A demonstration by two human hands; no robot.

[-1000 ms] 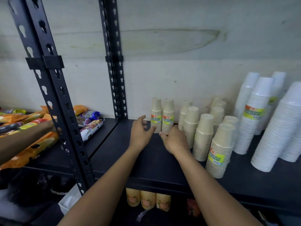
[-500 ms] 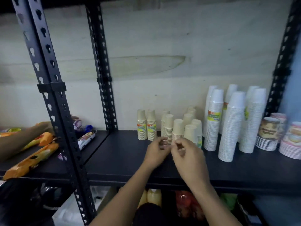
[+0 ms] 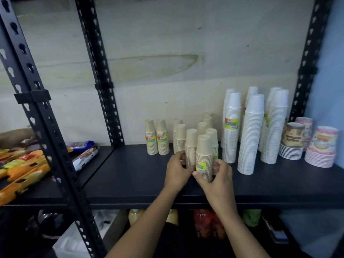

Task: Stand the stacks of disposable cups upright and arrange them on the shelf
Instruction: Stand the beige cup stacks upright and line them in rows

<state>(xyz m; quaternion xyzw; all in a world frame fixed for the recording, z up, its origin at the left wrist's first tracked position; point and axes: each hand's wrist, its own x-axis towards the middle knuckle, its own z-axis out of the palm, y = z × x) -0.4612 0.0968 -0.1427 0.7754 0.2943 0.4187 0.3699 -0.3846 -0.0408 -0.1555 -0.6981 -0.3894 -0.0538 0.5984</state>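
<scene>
Right hand (image 3: 217, 181) clamped round the base of the front stack (image 3: 203, 155), left hand (image 3: 176, 172) curled on the next stack (image 3: 190, 144); both stand upright near the middle of the front edge of the shelf (image 3: 130, 174). I judge them light and crushable (wrapped, likely slippery); I'd hold low, gently.

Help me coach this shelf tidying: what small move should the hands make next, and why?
Probably slide the front tan stack back a little, then let go. It stands upright, gripped low by the right hand, while the left hand holds the neighbouring stack; it sits forward of the other tan stacks on the shelf.
</scene>
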